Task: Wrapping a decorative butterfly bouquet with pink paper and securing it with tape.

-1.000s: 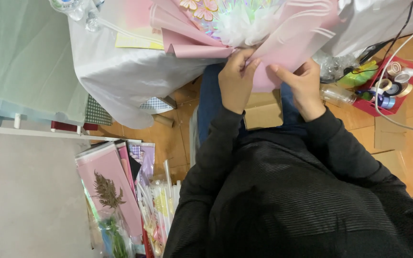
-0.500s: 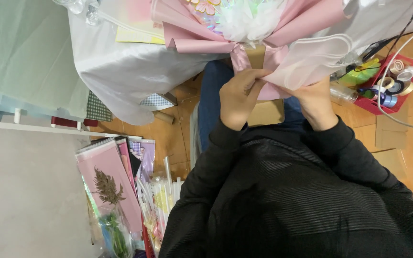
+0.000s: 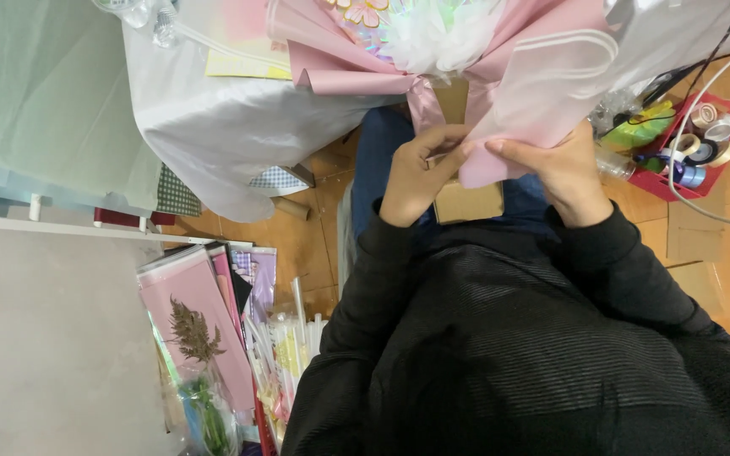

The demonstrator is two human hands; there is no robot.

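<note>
An orange-brown tiled floor [image 3: 297,245] is seen below. A table [image 3: 230,127] draped w/ shiny white cloth is set at top centre. A pale green sheet [image 3: 44,93] is spread at upper left; a plain grey surface [image 3: 35,346] is seen beneath it. Pink paper sheets [image 3: 204,312] and a dried fern sprig [image 3: 192,331] are stacked at lower left. A red tray [image 3: 703,143] w/ ribbon rolls is placed at right, on flat cardboard [image 3: 703,236]. Soft, even light throughout.

Pink-wrapped bouquet [image 3: 500,76], held over the lap: left hand [image 3: 416,173] pinching its gathered neck, right hand [image 3: 555,169] gripping the lower wrap edge (cardboard box [image 3: 466,203] just beneath); red tray of ribbon spools [image 3: 699,139] right of bouquet
</note>
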